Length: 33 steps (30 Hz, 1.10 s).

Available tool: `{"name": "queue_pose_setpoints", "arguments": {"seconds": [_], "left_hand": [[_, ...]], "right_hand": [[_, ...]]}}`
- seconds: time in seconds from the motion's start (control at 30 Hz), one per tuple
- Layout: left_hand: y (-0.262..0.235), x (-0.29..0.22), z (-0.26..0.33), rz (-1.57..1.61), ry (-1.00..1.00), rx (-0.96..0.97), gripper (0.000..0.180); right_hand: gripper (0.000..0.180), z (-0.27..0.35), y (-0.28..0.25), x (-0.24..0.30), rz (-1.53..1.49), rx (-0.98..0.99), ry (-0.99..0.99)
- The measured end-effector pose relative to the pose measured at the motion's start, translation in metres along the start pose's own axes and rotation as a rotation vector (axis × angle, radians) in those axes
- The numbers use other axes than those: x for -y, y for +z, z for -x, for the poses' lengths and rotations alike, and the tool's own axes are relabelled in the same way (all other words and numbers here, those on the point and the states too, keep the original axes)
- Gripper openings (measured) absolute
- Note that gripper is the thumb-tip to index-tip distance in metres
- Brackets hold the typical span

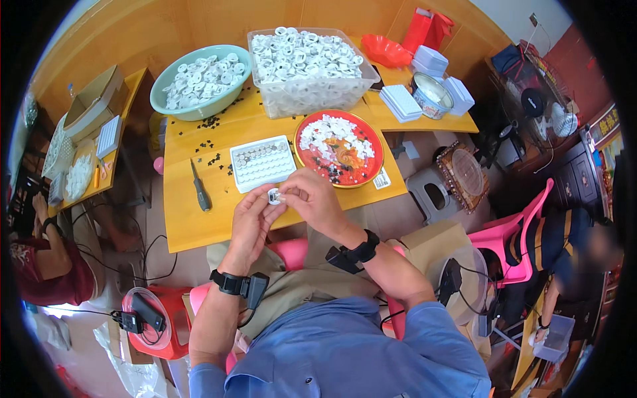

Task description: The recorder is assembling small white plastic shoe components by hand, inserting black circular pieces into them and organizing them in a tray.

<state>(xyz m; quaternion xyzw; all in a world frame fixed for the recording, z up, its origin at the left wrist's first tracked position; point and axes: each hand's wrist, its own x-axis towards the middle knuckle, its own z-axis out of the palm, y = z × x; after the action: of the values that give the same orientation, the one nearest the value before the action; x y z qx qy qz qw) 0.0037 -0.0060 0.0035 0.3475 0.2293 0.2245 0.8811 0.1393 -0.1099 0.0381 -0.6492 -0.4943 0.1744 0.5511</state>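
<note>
In front of my chest, my left hand (249, 222) pinches a small white round plastic part (273, 192) with a dark middle. My right hand (315, 199) has its fingertips pressed together at the part's right edge; whatever sits between them is too small to make out. Just beyond my hands lies a white tray (265, 177) with rows of pockets, its far rows filled with small round metallic pieces. A red round tray (379, 142) with small white and black pieces stands to its right. To the left rests a dark-handled screwdriver (201, 192).
A green basin (192, 114) and a clear bin (312, 99), both heaped with white round parts, stand farther back. Black bits (211, 159) are scattered on the yellow table (189, 229). White trays (400, 103) and a tin (432, 98) sit right. Other people work at both sides.
</note>
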Motion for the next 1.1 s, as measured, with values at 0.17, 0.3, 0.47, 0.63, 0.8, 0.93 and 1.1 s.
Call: {"name": "queue_pose_setpoints", "arguments": {"seconds": [0.17,0.3,0.47,0.63,0.8,0.93,1.1], "left_hand": [[0.002,-0.003,0.004,-0.018,-0.002,-0.021,0.03],[0.003,-0.004,0.004,0.002,-0.016,-0.002,0.031],[0.004,-0.003,0.004,0.114,-0.018,0.047,0.03],[0.001,-0.004,0.003,0.15,0.007,0.057,0.03],[0.001,-0.004,0.004,0.154,-0.001,0.046,0.029],[0.0,-0.001,0.003,0.157,0.001,0.047,0.029],[-0.001,-0.001,0.003,0.165,0.0,0.035,0.029]], "right_hand": [[0.013,0.0,-0.005,-0.008,-0.013,-0.098,-0.001],[0.018,-0.002,-0.011,-0.016,-0.038,-0.105,0.007],[0.02,-0.003,-0.011,-0.023,0.048,-0.032,0.025],[0.019,-0.003,-0.008,-0.021,-0.146,0.098,0.219],[0.021,-0.002,-0.008,-0.028,-0.137,0.06,0.218],[0.02,-0.002,-0.008,-0.026,-0.288,0.044,0.258],[0.019,-0.001,-0.006,-0.026,-0.172,0.074,0.195]]}}
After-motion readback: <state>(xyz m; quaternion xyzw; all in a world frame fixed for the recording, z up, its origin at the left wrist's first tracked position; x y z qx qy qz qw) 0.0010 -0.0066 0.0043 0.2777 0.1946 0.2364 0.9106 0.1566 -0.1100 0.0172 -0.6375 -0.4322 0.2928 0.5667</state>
